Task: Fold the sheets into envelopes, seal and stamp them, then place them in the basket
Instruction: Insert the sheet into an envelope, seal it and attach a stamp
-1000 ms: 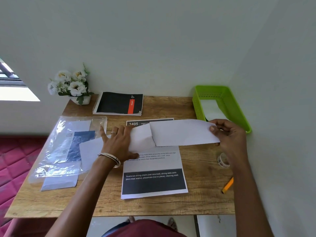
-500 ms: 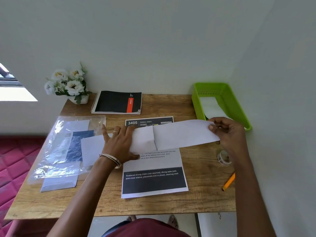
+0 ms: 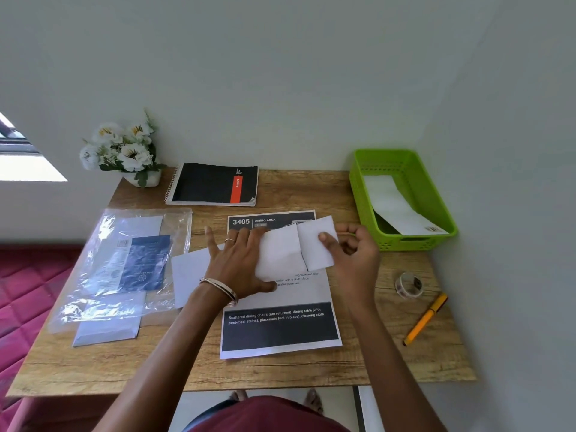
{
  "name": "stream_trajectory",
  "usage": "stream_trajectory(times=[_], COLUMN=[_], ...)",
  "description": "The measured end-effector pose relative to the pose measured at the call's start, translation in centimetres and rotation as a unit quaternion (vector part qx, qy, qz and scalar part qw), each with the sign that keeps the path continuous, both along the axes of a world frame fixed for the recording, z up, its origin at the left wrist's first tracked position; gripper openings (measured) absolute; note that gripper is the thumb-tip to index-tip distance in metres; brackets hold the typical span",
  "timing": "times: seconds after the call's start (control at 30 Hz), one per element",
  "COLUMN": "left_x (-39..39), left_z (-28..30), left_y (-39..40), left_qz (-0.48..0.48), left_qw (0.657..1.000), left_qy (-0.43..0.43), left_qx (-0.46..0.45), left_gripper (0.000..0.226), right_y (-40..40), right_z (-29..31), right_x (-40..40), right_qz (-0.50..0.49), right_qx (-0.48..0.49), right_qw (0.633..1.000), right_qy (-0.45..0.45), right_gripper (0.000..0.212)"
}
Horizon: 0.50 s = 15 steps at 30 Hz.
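Sheet, white, half-folded, lies mid-table on the printed page. Wooden table sits in a pale-walled corner. One green basket holds one envelope; one tape roll, one pen. Your left hand presses flat with fingers spread on the sheet; your right hand pinches its right flap, folded inward.

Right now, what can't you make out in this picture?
Head view only:
- Sheet: its middle is covered by the left hand; its right end by the right hand.
- Form: upper text hidden under the sheet and hands.
- Envelope in the basket: the mark at its near end is too small to read.
- Tape roll: pattern blurred.
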<state>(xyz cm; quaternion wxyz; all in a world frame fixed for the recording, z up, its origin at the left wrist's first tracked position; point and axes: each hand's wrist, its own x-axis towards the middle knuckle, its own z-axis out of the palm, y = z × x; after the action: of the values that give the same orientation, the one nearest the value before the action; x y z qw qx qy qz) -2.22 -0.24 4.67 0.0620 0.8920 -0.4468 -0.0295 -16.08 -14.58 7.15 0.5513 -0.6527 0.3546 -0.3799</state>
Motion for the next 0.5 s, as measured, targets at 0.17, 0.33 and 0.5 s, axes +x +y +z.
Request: stream_trajectory(times=[0.17,0.33,0.5], left_x=[-0.6,-0.7,-1.2], left_z=[0.0,0.3,0.5], left_y=[-0.2,-0.1,-0.3], left_qz=[0.003,0.006,-0.005], left_qw=[1.000,1.000,1.000], left_qy=[0.012,0.016,0.011], left_qx=[-0.013,-0.016,-0.009], left_gripper=[0.105,0.105,0.103], right_y=[1.4,2.4,2.5], right_z=[-1.4,-1.3,-1.2], right_x=[0.4,0.4,0.4], right_qz=[0.080,0.109,0.189], right_qx=[-0.124,-0.089,-0.045], right_qw=[0.985,0.978,0.954], right_qy=[0.086,0.157,0.229], right_gripper=[0.027,0.041,0.063])
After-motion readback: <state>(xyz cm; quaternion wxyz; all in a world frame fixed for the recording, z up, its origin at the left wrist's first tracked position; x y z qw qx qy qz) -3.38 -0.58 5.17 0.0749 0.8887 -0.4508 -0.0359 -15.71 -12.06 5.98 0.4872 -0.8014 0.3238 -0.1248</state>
